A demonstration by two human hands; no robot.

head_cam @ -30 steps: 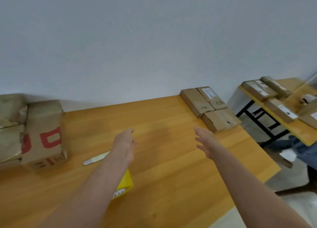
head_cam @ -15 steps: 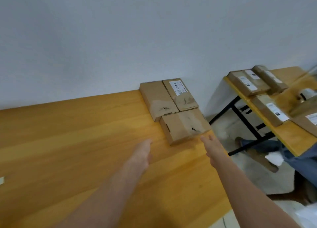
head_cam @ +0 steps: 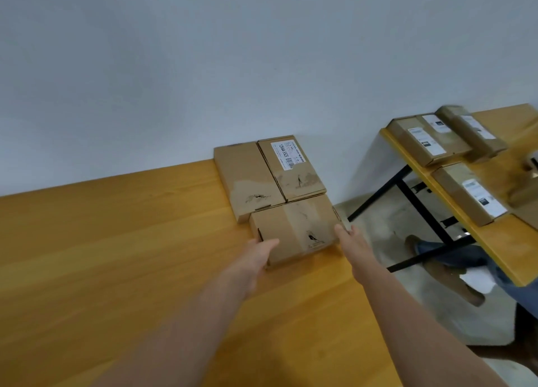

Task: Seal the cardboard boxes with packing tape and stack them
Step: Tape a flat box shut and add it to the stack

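- My left hand point(head_cam: 256, 254) is at the near left corner of the closest small brown cardboard box point(head_cam: 294, 229). Its fingers are straight and laid against the box, and nothing is gripped.
- My right hand point(head_cam: 350, 241) is at the box's right end. It is also relaxed with fingers extended, and the thumb side is against the cardboard. I cannot tell how firmly it presses.
- That box lies flat on the orange-yellow wooden worktop point(head_cam: 116, 255), close to its right edge, with a clear tape strip across its top.
- Just behind it, touching, two more flat brown cardboard boxes lie side by side against the pale grey wall point(head_cam: 203, 66). They are a plain scuffed box point(head_cam: 247, 177) on the left and a box with a white printed label point(head_cam: 291, 168) on the right.
- To the right, well apart, a second yellow-topped worktop point(head_cam: 500, 258) on black legs carries several labelled cardboard boxes point(head_cam: 428, 142), partly blurred.
- Below it on the floor, another person's brown shoe point(head_cam: 413, 245) and blue trouser leg point(head_cam: 454, 255) show.
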